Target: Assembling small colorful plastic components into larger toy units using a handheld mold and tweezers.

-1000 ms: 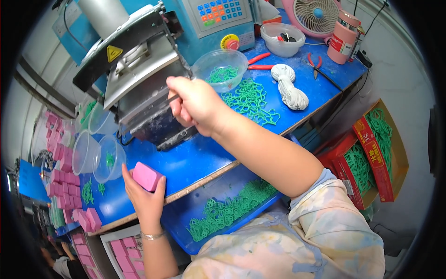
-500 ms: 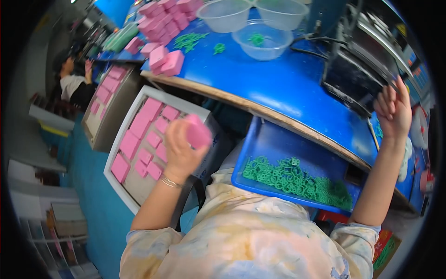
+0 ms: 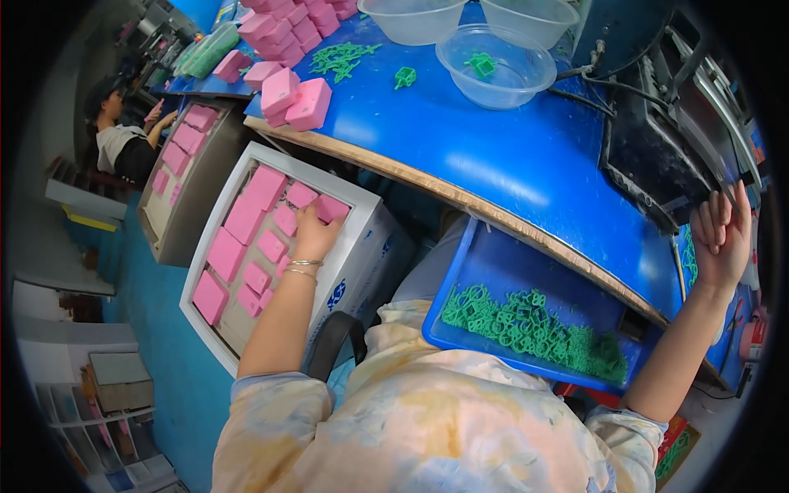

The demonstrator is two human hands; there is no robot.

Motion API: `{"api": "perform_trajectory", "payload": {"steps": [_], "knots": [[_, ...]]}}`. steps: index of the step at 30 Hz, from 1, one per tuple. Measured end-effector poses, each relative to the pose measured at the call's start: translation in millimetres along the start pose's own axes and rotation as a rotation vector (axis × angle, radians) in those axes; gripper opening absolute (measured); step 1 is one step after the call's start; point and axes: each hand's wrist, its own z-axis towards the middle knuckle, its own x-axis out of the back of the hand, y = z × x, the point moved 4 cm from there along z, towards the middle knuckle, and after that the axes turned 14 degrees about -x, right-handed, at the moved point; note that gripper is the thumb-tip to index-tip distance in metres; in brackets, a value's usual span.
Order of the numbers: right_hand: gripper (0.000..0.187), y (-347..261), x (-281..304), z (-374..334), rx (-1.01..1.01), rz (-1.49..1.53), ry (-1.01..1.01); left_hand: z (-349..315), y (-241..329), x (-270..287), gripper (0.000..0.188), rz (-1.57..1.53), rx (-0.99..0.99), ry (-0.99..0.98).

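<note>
My left hand [image 3: 314,234] is over the white-rimmed box [image 3: 362,201] at the left. Its fingers are closed on a pink block [image 3: 333,207] at the box's upper right corner, beside other pink blocks [image 3: 224,254] laid flat in it. Far to the right, my right hand [image 3: 720,234] is up beside the dark machine [image 3: 657,152]. Its index finger is stretched out and the others bend loosely; I see nothing held in it. Whether the fingertips touch the machine's edge is unclear.
A blue tray [image 3: 472,267] with green plastic pieces [image 3: 534,320] sits before my body, under the blue table [image 3: 493,164]. On the table are stacked pink blocks [image 3: 279,33], clear bowls [image 3: 496,66] and loose green pieces [image 3: 341,59]. Another person [image 3: 123,135] works at the far left.
My left hand has carried the pink block from above the box down into its upper right corner. My right hand stays by the machine. The whole view has shifted slightly.
</note>
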Motion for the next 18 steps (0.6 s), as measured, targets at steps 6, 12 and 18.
{"api": "perform_trajectory", "payload": {"steps": [6, 12, 18], "knots": [[0.042, 4.5, -6.4, -10.1, 0.022, -0.014, 0.078, -16.1, 5.9, 65.8, 0.057, 0.320, 0.072, -0.200], [0.047, 74.6, -30.8, -27.5, -0.157, -0.584, 0.252, -57.8, -23.3, 66.1, 0.060, 0.423, 0.142, -0.220], [0.033, 89.2, -30.1, -35.9, -0.156, -0.749, 0.307, -50.9, -22.3, 66.1, 0.060, 0.293, 0.261, -0.264]]}}
